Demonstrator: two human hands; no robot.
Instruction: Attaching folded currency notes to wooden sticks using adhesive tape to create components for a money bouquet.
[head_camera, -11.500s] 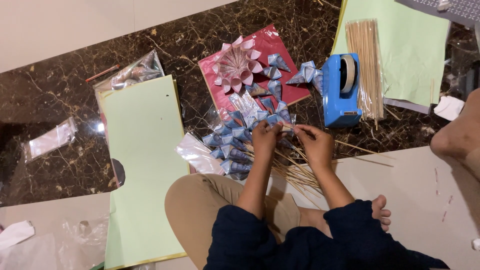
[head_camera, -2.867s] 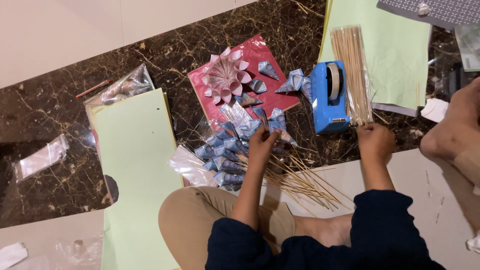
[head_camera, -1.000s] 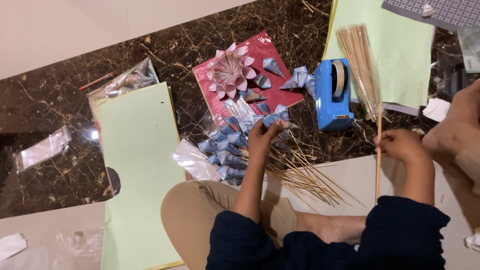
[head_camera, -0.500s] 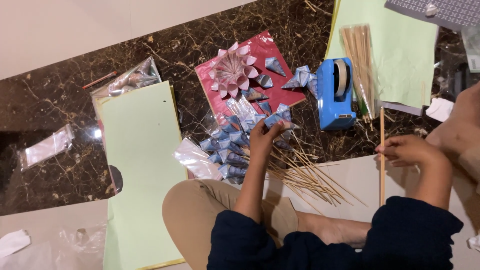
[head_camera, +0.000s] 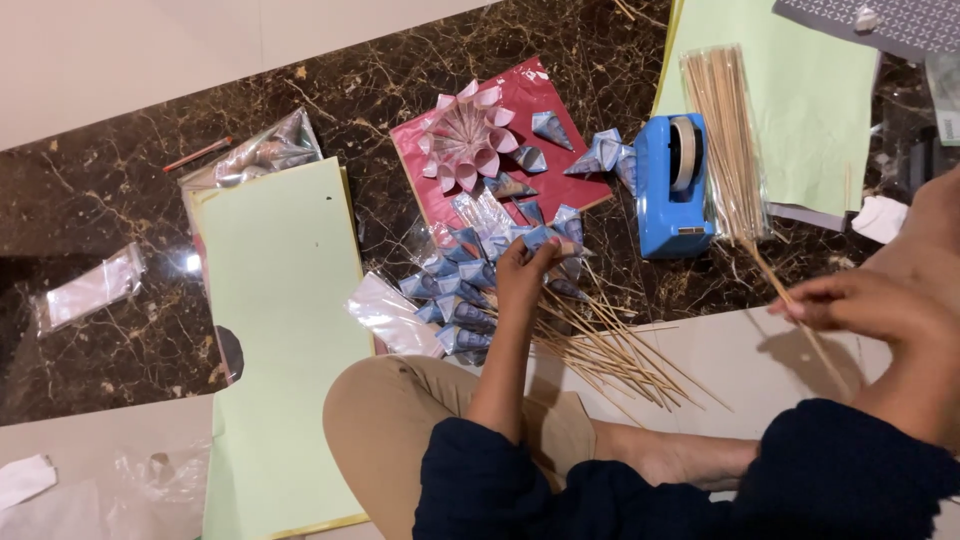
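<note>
Your left hand (head_camera: 522, 275) was closed on a blue folded paper cone (head_camera: 545, 238), fingers pinched round its top edge. Just left of and below that hand sat the pile of blue cones (head_camera: 452, 295), touching a clear plastic sleeve (head_camera: 385, 315). Further left lay a light green paper sheet (head_camera: 275, 320) on the floor. Above the left hand: red sheet (head_camera: 505, 130) with a pink paper flower (head_camera: 465, 140) on it. Right of and below it, loose wooden skewers (head_camera: 620, 345) fanned out across the floor, one end under the cones. Between your hands stood a blue tape dispenser (head_camera: 675, 185), with a bagged bundle of skewers (head_camera: 725, 140) just beside it. Your right hand (head_camera: 860, 310) was pinched narrow on a single skewer (head_camera: 800, 310), which ran diagonally up toward the bundle. Both hands were well apart.
</note>
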